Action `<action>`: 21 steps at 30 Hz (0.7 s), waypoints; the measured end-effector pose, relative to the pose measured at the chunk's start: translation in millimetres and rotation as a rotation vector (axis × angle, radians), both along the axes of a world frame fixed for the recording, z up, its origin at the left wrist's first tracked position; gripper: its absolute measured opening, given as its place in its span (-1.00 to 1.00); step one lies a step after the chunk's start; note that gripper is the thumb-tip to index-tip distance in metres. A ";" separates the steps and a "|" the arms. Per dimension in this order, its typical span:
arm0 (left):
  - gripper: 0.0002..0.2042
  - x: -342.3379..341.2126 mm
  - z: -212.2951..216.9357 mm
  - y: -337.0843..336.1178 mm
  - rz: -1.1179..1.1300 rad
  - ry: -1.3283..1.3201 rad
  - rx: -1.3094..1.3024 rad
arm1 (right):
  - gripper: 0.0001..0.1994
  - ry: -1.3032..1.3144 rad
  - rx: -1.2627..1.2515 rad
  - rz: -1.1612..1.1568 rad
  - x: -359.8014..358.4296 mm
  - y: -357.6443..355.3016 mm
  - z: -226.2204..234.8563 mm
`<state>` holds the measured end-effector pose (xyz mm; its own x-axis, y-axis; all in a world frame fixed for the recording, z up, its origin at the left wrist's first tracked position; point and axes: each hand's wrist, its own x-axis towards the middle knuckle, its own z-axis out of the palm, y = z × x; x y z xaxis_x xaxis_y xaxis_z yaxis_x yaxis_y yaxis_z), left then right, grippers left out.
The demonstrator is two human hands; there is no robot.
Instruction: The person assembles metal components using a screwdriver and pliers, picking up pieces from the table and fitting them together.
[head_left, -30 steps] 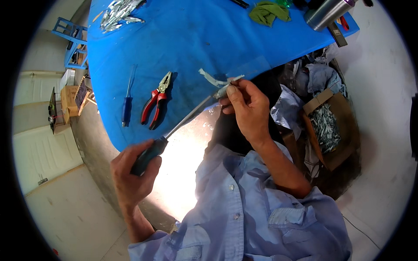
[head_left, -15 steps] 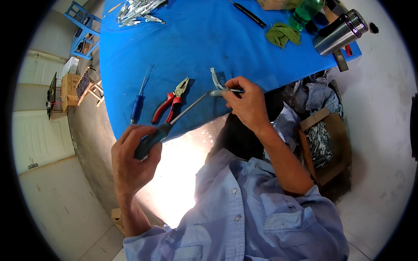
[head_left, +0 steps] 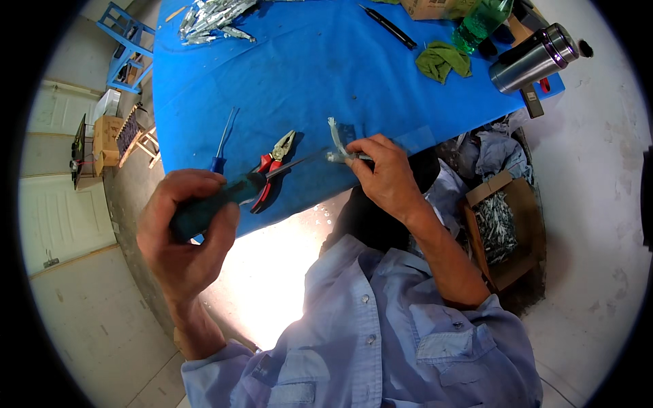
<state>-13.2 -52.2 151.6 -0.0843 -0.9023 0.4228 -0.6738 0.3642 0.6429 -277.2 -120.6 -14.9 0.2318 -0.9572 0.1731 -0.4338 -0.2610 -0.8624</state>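
Spreading beyond both hands, a blue-covered table [head_left: 326, 75], its near edge lying just under them. Sitting to the right of the right hand, on the floor, an open cardboard box [head_left: 518, 194] filled with small silvery pieces. Lying far beyond the right hand at the table's far corner, a steel flask [head_left: 534, 58], a green bottle [head_left: 481, 24] and a crumpled green cloth [head_left: 442, 60] near it. Closing tightly around the dark green handle of a screwdriver [head_left: 224, 197], the left hand [head_left: 183, 238], the shaft reaching toward the right hand. Pinching a small pale metal clip [head_left: 338, 144] between thumb and fingers, the right hand [head_left: 386, 173], held over the table's near edge with the screwdriver tip meeting it. Resting between the two hands on the table, red-handled pliers [head_left: 272, 166], with a blue-handled screwdriver [head_left: 223, 143] just beyond the left hand.
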 end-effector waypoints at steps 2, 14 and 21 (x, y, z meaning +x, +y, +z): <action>-0.73 -4.2 3.1 -5.9 -0.031 0.003 -0.018 | -0.80 0.004 0.050 0.011 -1.2 -1.5 2.5; -0.76 -21.3 16.0 -27.3 -0.055 -0.095 0.024 | -0.84 -0.013 0.094 0.012 -0.7 -2.3 5.6; -0.82 -29.4 31.5 -43.9 -0.117 -0.137 0.147 | -0.80 0.002 -0.015 0.048 -2.3 -4.0 -3.2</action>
<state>-42.6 -96.1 183.1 -0.2398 -0.9340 0.2648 -0.7173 0.3543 0.6000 -279.5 -124.6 -18.1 0.2775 -0.9424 0.1867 -0.4225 -0.2942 -0.8573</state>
